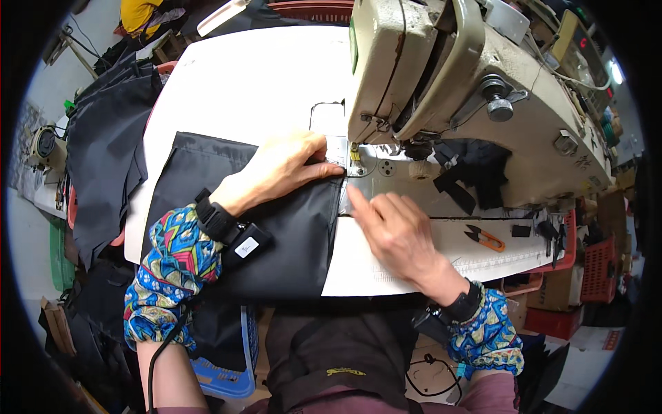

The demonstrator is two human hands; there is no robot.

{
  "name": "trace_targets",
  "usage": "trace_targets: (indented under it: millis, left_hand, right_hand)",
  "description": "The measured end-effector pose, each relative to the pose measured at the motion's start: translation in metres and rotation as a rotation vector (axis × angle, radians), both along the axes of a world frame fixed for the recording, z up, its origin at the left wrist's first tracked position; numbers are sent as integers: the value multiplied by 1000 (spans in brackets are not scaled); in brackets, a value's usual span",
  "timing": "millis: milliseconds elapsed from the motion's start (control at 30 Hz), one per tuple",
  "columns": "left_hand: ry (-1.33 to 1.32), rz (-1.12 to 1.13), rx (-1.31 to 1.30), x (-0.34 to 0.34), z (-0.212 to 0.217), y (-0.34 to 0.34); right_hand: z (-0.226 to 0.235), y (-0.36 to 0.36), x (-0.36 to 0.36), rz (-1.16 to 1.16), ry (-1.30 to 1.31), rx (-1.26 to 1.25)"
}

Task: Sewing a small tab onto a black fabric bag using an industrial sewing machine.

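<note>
A black fabric piece with a folded seam lies on the white sewing table, its right edge in line with the presser foot of a sewing machine. My left hand presses on its upper right part, fingers curled and closed on the cloth, thumb reaching to the edge beside the foot. Just right of that edge is my right hand, a little blurred. Its thumb is stretched apart from loosely bent fingers, and nothing shows in it. The undersides of its fingers are hidden.
Orange-handled thread snips lie on the table's right side. Black scraps are heaped under the machine arm. Stacked black cloth panels hang at the left. A blue basket is below the table, and a red basket stands far right.
</note>
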State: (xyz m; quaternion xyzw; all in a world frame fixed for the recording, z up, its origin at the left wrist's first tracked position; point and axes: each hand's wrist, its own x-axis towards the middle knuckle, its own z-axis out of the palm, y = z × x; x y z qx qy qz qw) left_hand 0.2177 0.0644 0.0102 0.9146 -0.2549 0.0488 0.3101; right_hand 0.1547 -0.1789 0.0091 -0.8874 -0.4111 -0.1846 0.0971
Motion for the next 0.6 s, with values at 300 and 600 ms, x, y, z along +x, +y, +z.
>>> trace_targets:
  millis: [300,600]
  left_hand:
    - [-73,-33,-16,-19,-7,2]
    - [-209,-275,204,-20,-5,-2]
  right_hand:
    - [-4,1,36,53,-43,66]
    - [-8,-8,31,196,-27,158]
